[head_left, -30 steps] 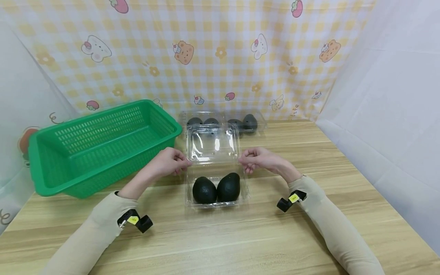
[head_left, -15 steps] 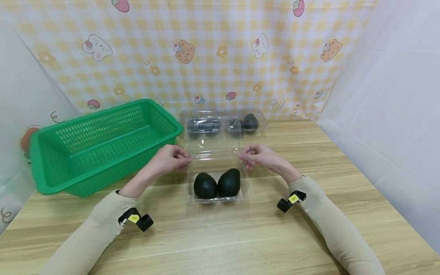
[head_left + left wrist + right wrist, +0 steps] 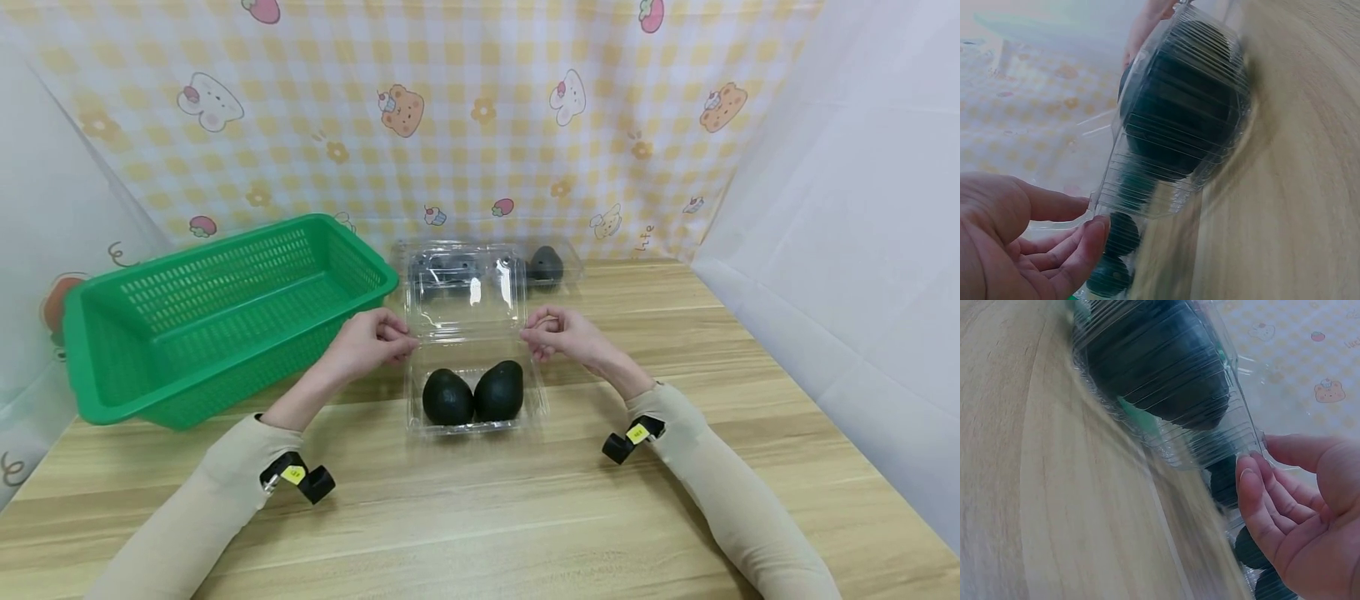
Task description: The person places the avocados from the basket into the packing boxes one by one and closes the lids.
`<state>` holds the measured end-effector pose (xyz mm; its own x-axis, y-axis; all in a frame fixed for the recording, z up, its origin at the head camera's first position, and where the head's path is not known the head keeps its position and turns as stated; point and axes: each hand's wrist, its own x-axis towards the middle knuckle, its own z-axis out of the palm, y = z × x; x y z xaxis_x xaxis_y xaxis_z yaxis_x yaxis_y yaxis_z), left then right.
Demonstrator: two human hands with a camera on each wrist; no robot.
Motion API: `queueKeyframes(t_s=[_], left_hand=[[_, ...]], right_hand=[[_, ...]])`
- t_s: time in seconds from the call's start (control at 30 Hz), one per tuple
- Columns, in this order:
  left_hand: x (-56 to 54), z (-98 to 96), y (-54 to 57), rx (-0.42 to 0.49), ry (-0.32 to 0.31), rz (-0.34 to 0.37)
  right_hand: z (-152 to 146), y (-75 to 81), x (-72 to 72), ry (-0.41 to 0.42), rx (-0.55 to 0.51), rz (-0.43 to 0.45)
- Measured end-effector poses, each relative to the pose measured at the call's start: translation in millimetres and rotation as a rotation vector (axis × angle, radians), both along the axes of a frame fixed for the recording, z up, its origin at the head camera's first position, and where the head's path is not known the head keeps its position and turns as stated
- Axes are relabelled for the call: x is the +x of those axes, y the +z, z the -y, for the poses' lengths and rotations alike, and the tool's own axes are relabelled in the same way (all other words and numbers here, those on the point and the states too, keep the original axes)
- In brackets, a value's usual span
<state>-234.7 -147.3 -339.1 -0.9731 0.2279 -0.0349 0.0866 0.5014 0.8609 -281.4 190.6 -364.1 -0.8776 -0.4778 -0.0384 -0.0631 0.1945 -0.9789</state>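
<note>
In the middle of the table sits a clear plastic clamshell box (image 3: 480,428), its lid (image 3: 450,312) raised and leaning away at the back. Two dark green avocados (image 3: 447,398) lie side by side in the front of its base. My left hand (image 3: 375,340) pinches the box's edge at the left end of the hinge, thumb and fingers meeting there. Opposite it, my right hand (image 3: 562,337) pinches the right end of the hinge the same way. From the left wrist, the ribbed side wall (image 3: 1175,119) shows an avocado behind it.
A green slotted plastic basket (image 3: 225,321) stands at the left, close to my left hand. Behind the lid, against the checked curtain (image 3: 480,150), are more clear boxes (image 3: 573,267) with avocados in them. A white cloth (image 3: 832,208) hangs at the right.
The box with its avocados has shifted slightly toward the curtain, both hands moving with it. Its lid leaned farther back and then came partly up again. Both hands keep their pinch.
</note>
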Motion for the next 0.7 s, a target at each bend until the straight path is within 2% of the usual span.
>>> queueKeyframes(t_s=[0.2,0.5,0.7], left_hand=[[-1.4,-0.1,-4.0,0.028,-0.002,-0.007],[-3.5,0.2,-8.1,0.028,0.001,-0.01],[-5.3,-0.4,-10.5,0.032,0.009,-0.035]], right_hand=[[0.8,-2.9,-0.1,-0.016,-0.019,-0.002],[2.1,-2.6,-0.4,0.012,-0.045,-0.008],[1.8,-4.3,-0.8,-0.002,-0.04,-0.039]])
